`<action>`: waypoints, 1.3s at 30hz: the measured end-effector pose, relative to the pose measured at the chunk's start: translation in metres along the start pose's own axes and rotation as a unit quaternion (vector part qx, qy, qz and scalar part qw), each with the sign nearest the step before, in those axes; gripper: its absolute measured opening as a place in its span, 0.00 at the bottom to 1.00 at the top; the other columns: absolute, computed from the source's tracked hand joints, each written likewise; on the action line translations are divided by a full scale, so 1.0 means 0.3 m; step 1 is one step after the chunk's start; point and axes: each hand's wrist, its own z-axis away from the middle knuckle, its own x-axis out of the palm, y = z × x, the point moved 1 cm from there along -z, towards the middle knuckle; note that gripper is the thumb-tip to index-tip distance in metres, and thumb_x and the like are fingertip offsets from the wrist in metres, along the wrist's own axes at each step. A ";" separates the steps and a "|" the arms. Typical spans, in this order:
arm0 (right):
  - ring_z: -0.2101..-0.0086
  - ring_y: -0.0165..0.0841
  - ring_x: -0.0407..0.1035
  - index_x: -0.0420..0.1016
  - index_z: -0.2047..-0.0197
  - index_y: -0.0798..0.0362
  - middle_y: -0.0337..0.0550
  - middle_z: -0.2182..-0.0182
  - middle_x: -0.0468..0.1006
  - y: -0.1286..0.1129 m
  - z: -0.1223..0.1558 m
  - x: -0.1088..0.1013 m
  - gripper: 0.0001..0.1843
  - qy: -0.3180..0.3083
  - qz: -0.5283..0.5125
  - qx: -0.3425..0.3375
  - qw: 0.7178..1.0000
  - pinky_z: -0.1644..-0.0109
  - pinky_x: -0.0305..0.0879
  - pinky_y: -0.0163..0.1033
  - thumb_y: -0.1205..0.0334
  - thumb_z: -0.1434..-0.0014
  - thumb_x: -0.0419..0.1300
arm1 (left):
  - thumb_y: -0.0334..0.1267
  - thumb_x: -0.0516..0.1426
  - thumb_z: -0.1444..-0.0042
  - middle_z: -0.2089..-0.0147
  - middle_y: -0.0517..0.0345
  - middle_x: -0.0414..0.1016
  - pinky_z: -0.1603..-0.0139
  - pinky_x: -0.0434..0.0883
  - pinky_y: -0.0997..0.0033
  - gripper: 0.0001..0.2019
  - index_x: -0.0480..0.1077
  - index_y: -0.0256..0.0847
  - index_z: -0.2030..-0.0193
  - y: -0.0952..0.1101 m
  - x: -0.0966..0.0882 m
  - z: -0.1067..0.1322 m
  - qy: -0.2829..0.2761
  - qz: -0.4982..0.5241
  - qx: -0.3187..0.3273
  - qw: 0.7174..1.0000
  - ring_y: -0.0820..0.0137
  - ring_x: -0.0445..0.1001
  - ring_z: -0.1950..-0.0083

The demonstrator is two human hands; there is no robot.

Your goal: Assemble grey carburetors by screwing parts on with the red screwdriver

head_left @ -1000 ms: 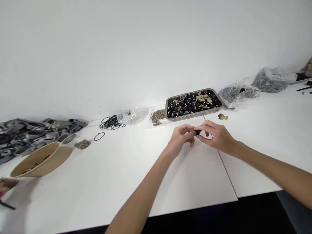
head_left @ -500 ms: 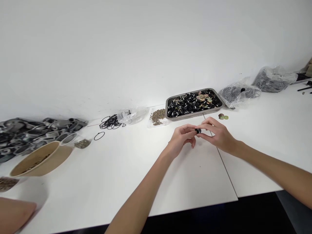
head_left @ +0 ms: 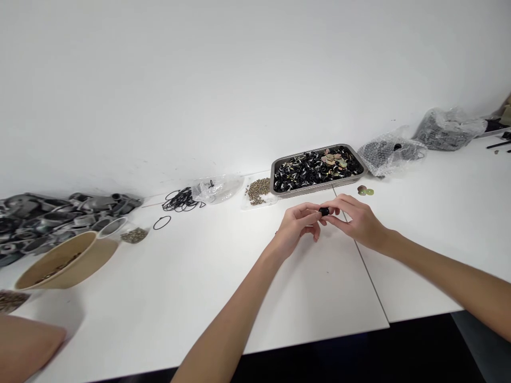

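A small black cylindrical part (head_left: 324,211) is pinched between the fingertips of both hands, just above the white table. My left hand (head_left: 296,227) grips it from the left with thumb and forefinger, its other fingers curled loosely below. From the right, my right hand (head_left: 355,219) holds the same part between thumb and fingers. Behind the hands stands a metal tray (head_left: 307,190) full of small black parts, with round coppery and yellowish discs (head_left: 337,160) heaped at its right. A few loose discs (head_left: 365,190) lie beyond my right hand.
Left of the tray are small brass-coloured pieces (head_left: 258,190), black rings (head_left: 179,200) and a plastic bag (head_left: 219,190). Grey moulded parts (head_left: 59,215) and a tan bowl (head_left: 85,261) stand farther left, near another person's arm (head_left: 30,343). Bubble-wrap bags (head_left: 393,151) lie right of the tray.
The black part has turned slightly between my fingertips, and the fingers of my right hand have shifted a little. At lower left, the other person's arm has moved slightly.
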 end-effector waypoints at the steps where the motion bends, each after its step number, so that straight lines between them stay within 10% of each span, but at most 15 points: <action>1: 0.67 0.29 0.67 0.72 0.53 0.53 0.41 0.67 0.74 0.000 0.001 0.000 0.09 -0.002 -0.002 0.004 1.000 0.60 0.68 0.37 0.62 0.36 0.57 | 0.41 0.65 0.51 0.68 0.53 0.75 0.76 0.67 0.71 0.14 0.72 0.34 0.61 0.000 0.000 0.000 0.000 -0.001 -0.001 1.000 0.74 0.70 0.77; 23: 0.66 0.29 0.73 0.71 0.51 0.52 0.42 0.63 0.80 0.003 0.006 0.006 0.11 -0.039 -0.028 0.061 0.997 0.60 0.70 0.36 0.62 0.35 0.54 | 0.44 0.66 0.53 0.72 0.55 0.74 0.76 0.66 0.71 0.17 0.70 0.35 0.61 0.004 0.011 0.004 0.002 -0.012 -0.013 1.000 0.73 0.69 0.78; 30: 0.74 0.28 0.66 0.71 0.51 0.54 0.33 0.81 0.70 0.006 0.002 -0.003 0.12 -0.086 -0.011 0.074 0.993 0.64 0.64 0.34 0.58 0.34 0.54 | 0.43 0.63 0.49 0.72 0.54 0.74 0.76 0.67 0.72 0.14 0.70 0.34 0.63 -0.002 0.011 0.000 -0.002 -0.023 -0.007 1.000 0.73 0.69 0.78; 39: 0.77 0.25 0.59 0.71 0.55 0.54 0.33 0.82 0.65 0.019 0.006 0.004 0.18 -0.096 -0.009 0.090 0.991 0.69 0.58 0.31 0.48 0.34 0.53 | 0.44 0.61 0.46 0.72 0.54 0.73 0.76 0.67 0.73 0.13 0.71 0.34 0.65 -0.007 0.008 0.005 -0.011 -0.044 -0.010 0.999 0.74 0.69 0.77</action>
